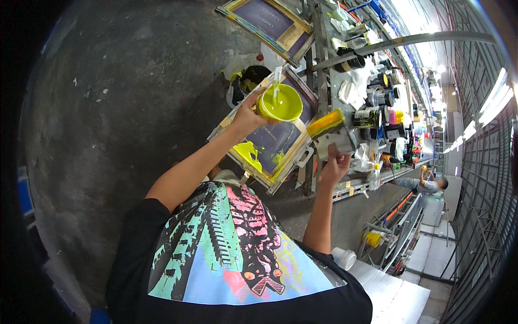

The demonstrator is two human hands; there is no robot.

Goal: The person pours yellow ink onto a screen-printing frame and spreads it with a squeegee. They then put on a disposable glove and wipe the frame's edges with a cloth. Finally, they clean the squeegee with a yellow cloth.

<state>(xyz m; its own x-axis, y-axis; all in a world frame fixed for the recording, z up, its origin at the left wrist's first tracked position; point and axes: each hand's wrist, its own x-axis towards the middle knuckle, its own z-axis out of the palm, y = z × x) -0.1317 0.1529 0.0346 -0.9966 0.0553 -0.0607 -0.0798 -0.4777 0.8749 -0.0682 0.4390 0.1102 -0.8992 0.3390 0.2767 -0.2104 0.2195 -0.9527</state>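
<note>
My left hand [249,117] is closed round the side of a tub [280,119] of yellow-green ink, held tilted above a printing screen [270,141]. A white stirring stick [277,80] stands in the ink, leaning on the tub's far rim. To the right, my right hand [334,168] grips the near edge of a squeegee [330,139], a grey plate whose far-left edge is coated yellow. The squeegee is slightly blurred and apart from the tub. Beneath the tub, the wood-edged screen has a purplish mesh, with a pool of yellow-green ink [249,154] at its near-left end.
Another framed screen [264,20] lies beyond. A bin with a dark, ink-smeared liner [249,80] stands left of the nearer screen. On the right, a long bench holds several ink tubs [368,117] and a bottle [375,177]. A person [429,185] is far right.
</note>
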